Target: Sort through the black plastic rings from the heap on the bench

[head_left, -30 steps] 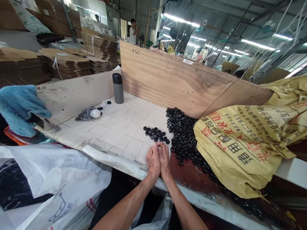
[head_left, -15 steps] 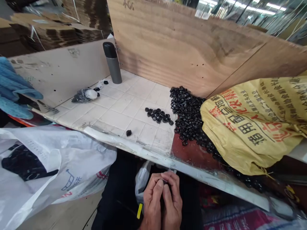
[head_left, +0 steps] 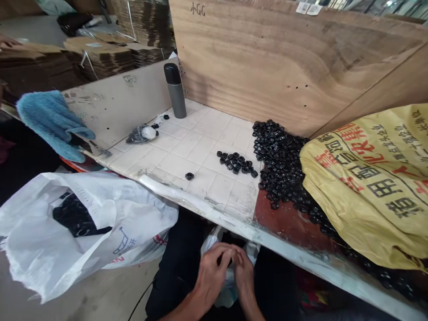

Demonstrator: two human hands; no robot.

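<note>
My left hand (head_left: 214, 267) and my right hand (head_left: 243, 269) meet over my lap, below the table's front edge. Their fingers are closed together at the tips; a small dark spot shows between them, too small to name. A white plastic bag (head_left: 228, 292) lies under and behind the hands. On the tiled tabletop (head_left: 174, 156), a single black ring-like part (head_left: 189, 176) sits near the front edge. A small group of black parts (head_left: 236, 162) lies right of it, beside a large heap of black parts (head_left: 279, 156).
A yellow sack (head_left: 364, 178) covers the heap's right side. A grey bottle (head_left: 176, 91) stands in the back corner by wooden boards. A white sack (head_left: 133, 223) of black parts is at left, below a blue cloth (head_left: 55, 120).
The view has swung left, so the table items appear farther right. My hands have tilted and opened apart at the wrists, fingertips still together. More of the white bag shows between them.
</note>
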